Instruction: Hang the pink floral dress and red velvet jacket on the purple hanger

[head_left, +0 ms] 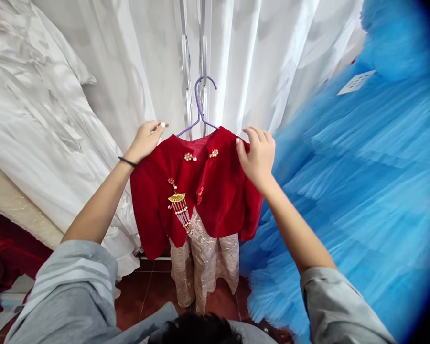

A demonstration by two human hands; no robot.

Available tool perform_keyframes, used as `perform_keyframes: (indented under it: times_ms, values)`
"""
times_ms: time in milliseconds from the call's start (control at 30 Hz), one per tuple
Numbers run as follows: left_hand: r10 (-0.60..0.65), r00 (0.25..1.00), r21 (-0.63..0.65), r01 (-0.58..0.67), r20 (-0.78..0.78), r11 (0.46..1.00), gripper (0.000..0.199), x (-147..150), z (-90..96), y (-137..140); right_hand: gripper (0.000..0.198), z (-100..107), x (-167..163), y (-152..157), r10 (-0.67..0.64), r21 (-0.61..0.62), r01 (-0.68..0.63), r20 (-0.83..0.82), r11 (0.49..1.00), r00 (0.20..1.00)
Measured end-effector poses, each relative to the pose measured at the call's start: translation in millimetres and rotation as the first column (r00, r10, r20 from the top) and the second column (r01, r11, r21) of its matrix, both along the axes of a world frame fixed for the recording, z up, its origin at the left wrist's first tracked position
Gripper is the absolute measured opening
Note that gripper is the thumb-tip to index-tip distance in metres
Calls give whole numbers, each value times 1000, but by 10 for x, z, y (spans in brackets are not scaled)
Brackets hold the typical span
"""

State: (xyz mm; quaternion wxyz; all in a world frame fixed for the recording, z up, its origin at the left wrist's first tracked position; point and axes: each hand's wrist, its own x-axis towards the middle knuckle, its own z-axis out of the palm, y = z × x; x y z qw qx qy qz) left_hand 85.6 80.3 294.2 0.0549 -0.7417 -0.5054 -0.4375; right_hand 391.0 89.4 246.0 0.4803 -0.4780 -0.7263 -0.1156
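A red velvet jacket (222,200) with gold and pearl brooch-like fastenings hangs on a purple hanger (199,102). A gold fan-shaped tassel ornament (179,203) dangles on its front. Below the hem shows a shiny pale pink skirt or trousers (204,267). My left hand (147,139), a black band at its wrist, is closed at the jacket's left shoulder in the picture; its fingertips partly hide behind the cloth. On the opposite shoulder my right hand (258,155) has its thumb in front and its fingers curled over the top, gripping the velvet.
White gowns (50,110) hang at the left, and a layered blue tulle dress (358,167) with a white tag (356,82) fills the right. Behind the hanger are white curtains (268,52) and metal strips (203,52). Reddish floor tiles (138,296) lie below.
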Motion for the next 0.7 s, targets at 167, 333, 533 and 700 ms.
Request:
perform_keyframes:
  times_ms: [167, 333, 533, 700]
  values:
    - [76, 840, 237, 64, -538, 969, 50, 440, -423, -370, 45, -1013, -570, -650, 15, -185, 9, 129, 983, 992]
    - [15, 680, 117, 104, -733, 988, 29, 593, -634, -376, 14, -1336, -791, -473, 85, -427, -17, 141, 904, 986]
    - [180, 814, 324, 10, -552, 946, 22, 776, -193, -392, 29, -729, -573, -980, 519, 40, -532, -293, 846, 803]
    - [66, 940, 191, -1, -334, 982, 16, 945, -126, -156, 28, -744, -1174, -1034, 475, -32, -481, -108, 876, 873]
